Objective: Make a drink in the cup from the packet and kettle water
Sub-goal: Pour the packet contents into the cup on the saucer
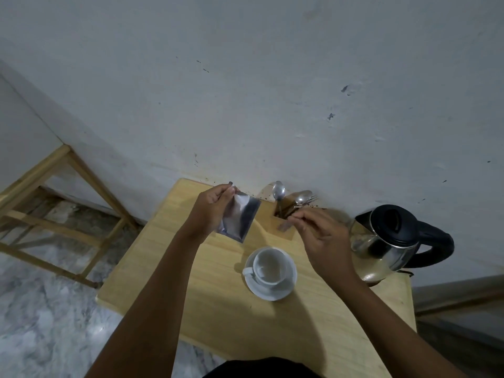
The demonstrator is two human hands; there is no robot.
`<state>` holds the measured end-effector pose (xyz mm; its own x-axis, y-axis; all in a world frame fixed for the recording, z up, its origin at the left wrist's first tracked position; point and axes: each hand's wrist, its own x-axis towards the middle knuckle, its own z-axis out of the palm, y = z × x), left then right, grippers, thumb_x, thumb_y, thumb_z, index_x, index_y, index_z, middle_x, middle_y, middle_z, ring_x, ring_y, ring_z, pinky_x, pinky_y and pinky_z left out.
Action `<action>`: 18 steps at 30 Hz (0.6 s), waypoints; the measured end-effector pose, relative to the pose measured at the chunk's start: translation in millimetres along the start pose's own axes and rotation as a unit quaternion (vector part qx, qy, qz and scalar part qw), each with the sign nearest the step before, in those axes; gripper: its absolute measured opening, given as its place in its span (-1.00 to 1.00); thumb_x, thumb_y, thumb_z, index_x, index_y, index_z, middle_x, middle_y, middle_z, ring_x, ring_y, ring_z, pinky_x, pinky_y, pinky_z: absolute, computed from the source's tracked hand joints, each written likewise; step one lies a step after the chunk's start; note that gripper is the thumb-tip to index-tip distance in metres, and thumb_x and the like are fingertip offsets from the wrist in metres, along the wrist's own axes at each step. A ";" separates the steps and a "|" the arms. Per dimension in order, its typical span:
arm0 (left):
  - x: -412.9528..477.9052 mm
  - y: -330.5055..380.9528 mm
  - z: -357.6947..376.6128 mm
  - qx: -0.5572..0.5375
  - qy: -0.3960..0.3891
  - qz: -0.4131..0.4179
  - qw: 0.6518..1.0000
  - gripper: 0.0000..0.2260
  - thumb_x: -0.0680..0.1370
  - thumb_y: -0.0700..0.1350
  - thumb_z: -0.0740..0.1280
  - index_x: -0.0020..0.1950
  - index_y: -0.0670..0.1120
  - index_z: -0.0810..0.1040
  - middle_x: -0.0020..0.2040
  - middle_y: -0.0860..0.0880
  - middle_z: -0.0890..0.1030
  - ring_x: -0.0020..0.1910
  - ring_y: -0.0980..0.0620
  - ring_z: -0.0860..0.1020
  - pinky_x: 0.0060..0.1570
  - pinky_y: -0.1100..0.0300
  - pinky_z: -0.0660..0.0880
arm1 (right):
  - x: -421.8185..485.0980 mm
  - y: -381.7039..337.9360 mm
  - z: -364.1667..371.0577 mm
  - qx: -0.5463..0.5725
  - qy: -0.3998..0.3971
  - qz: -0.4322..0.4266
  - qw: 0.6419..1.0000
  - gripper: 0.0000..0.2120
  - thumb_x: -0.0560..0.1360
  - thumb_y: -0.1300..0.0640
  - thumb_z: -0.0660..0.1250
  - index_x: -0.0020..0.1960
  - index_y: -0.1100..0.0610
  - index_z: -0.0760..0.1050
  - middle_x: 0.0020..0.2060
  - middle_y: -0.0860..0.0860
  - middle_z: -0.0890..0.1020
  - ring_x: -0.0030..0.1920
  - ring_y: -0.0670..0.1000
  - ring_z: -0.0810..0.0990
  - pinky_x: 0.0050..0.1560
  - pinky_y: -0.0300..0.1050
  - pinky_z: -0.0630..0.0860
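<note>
A small wooden table (218, 309) stands by a grey wall. The left hand (210, 208) pinches the silver packet (241, 216) by its top, above the table. The right hand (321, 236) pinches a grey bit (283, 227), too blurry to name. The cup (270, 266) waits below. A tipped packet could spill powder past it. Whether the packet is open is hidden.

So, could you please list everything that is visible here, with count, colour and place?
packet: one, silver, held above the table's far left
grey scrap: one, blurred, before the holder
cup: one, white, on the saucer
saucer: one, white, table middle
kettle: one, steel and black, table's right
spoons: at least two, silver, in the holder
holder: one, wooden, by the wall
table: one, light wood
wooden frame: one, floor left
left hand: fingers pinch the packet
right hand: fingers pinch the scrap
</note>
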<state>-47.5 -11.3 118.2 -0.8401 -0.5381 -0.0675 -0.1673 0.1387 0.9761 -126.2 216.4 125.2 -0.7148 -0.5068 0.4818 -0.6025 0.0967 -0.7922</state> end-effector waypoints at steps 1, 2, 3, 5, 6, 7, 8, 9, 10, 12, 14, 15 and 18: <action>-0.9 -2.9 -2.3 0.013 0.010 0.002 1.000 -0.75 0.64 -0.08 0.17 0.04 -0.16 0.61 -0.11 -0.03 0.60 -0.11 0.10 0.52 -0.22 0.44 0.46 | -4.4 1.4 -0.1 0.013 0.002 0.040 0.999 -0.91 0.48 0.33 0.42 -0.15 0.18 0.64 -0.24 -0.08 0.67 -0.15 -0.16 0.61 -0.07 -0.40 0.46; -1.8 -5.9 -4.8 0.030 0.015 0.005 0.999 -0.75 0.64 -0.07 0.16 0.04 -0.15 0.61 -0.11 -0.03 0.60 -0.12 0.07 0.52 -0.24 0.43 0.45 | -8.4 4.9 1.2 0.028 0.000 0.090 0.996 -0.93 0.49 0.29 0.43 -0.13 0.15 0.63 -0.25 -0.10 0.67 -0.16 -0.17 0.62 -0.09 -0.43 0.45; -3.2 -8.2 -6.7 0.055 0.016 0.008 0.998 -0.74 0.64 -0.06 0.15 0.04 -0.13 0.60 -0.12 -0.04 0.60 -0.13 0.04 0.53 -0.25 0.40 0.46 | -11.5 9.9 4.1 0.041 -0.011 0.143 0.989 -0.94 0.49 0.24 0.43 -0.11 0.11 0.63 -0.25 -0.11 0.67 -0.17 -0.17 0.63 -0.12 -0.43 0.46; -5.5 -15.2 -9.8 0.085 0.010 0.006 0.996 -0.75 0.64 -0.03 0.15 0.03 -0.08 0.59 -0.10 -0.15 0.62 -0.13 -0.13 0.59 -0.21 0.15 0.57 | -14.7 24.0 15.0 0.054 -0.047 0.239 0.968 -0.94 0.50 0.16 0.43 -0.06 0.03 0.60 -0.24 -0.05 0.67 -0.18 -0.12 0.64 -0.16 -0.38 0.47; -7.9 -18.8 -11.0 0.081 0.012 -0.005 0.997 -0.78 0.64 -0.02 0.16 0.02 -0.03 0.59 -0.07 -0.19 0.63 -0.09 -0.18 0.61 -0.17 -0.01 0.61 | -15.4 31.8 22.9 0.055 -0.063 0.272 0.959 -0.92 0.50 0.14 0.43 -0.04 0.00 0.58 -0.25 -0.02 0.67 -0.19 -0.12 0.64 -0.17 -0.38 0.48; -11.4 -21.4 -12.0 0.077 0.017 -0.020 0.997 -0.80 0.63 -0.02 0.18 0.00 0.03 0.60 -0.05 -0.19 0.64 -0.06 -0.18 0.63 -0.13 -0.10 0.64 | -15.1 38.9 32.2 0.048 -0.076 0.292 0.952 -0.91 0.50 0.13 0.44 -0.03 -0.02 0.56 -0.25 -0.02 0.67 -0.21 -0.15 0.64 -0.18 -0.39 0.48; -15.3 -24.2 -13.5 0.081 0.023 -0.032 0.996 -0.81 0.63 -0.01 0.18 0.00 0.08 0.59 -0.05 -0.14 0.64 -0.04 -0.14 0.64 -0.09 -0.13 0.64 | -14.2 45.8 42.7 0.035 -0.089 0.304 0.948 -0.91 0.50 0.12 0.43 -0.05 -0.03 0.56 -0.24 -0.05 0.68 -0.22 -0.20 0.63 -0.19 -0.39 0.49; -19.2 -27.4 -16.0 0.099 0.028 -0.037 0.994 -0.82 0.63 0.00 0.18 0.01 0.10 0.58 -0.04 -0.09 0.65 -0.03 -0.09 0.64 -0.05 -0.11 0.64 | -12.8 52.4 54.5 0.018 -0.105 0.311 0.945 -0.94 0.51 0.10 0.42 -0.07 -0.04 0.56 -0.22 -0.09 0.67 -0.21 -0.22 0.63 -0.17 -0.36 0.51; -22.8 -30.5 -18.2 0.119 0.028 -0.038 0.992 -0.82 0.63 0.00 0.17 0.03 0.10 0.57 -0.02 -0.05 0.65 -0.01 -0.04 0.63 -0.02 -0.05 0.61 | -11.3 59.0 66.8 -0.002 -0.122 0.316 0.941 -0.95 0.52 0.09 0.41 -0.09 -0.03 0.56 -0.19 -0.10 0.67 -0.18 -0.19 0.64 -0.13 -0.28 0.54; -30.8 -37.9 -25.1 0.135 0.038 -0.047 0.989 -0.83 0.63 -0.02 0.17 0.05 0.10 0.55 0.01 0.00 0.63 0.02 0.03 0.59 0.03 0.03 0.56 | -9.2 72.2 94.5 -0.048 -0.163 0.317 0.933 -0.96 0.54 0.10 0.37 -0.09 -0.02 0.57 -0.17 -0.08 0.67 -0.16 -0.10 0.63 -0.09 -0.13 0.57; -36.5 -44.5 -30.0 0.118 0.054 -0.058 0.990 -0.84 0.63 -0.04 0.18 0.05 0.09 0.55 0.02 0.02 0.62 0.04 0.05 0.58 0.02 0.07 0.55 | -6.4 83.7 118.7 -0.097 -0.204 0.314 0.922 -0.94 0.55 0.11 0.33 -0.07 0.01 0.58 -0.13 -0.05 0.67 -0.14 -0.04 0.63 -0.08 -0.10 0.56; -39.0 -47.8 -32.1 0.105 0.062 -0.063 0.991 -0.84 0.63 -0.04 0.18 0.05 0.09 0.56 0.02 0.02 0.63 0.05 0.05 0.57 -0.01 0.11 0.55 | -5.0 88.2 130.0 -0.120 -0.225 0.314 0.915 -0.93 0.55 0.10 0.32 -0.06 0.03 0.59 -0.10 -0.03 0.67 -0.10 -0.01 0.63 -0.06 -0.09 0.57; -43.8 -54.8 -34.0 0.062 0.069 -0.073 0.993 -0.83 0.62 -0.04 0.20 0.07 0.05 0.58 0.02 0.04 0.63 0.06 0.09 0.57 -0.02 0.25 0.51 | -0.1 100.4 156.8 -0.165 -0.276 0.323 0.890 -0.93 0.54 0.06 0.31 -0.08 -0.02 0.56 0.01 -0.01 0.67 0.00 0.05 0.62 0.10 0.02 0.57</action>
<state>16.0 -23.6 74.7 -0.7257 -0.6670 -0.1690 -0.3517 0.1485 0.9243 -130.9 91.9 -13.1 -0.7216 -0.5887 -0.3643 -0.2659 0.7215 -0.6394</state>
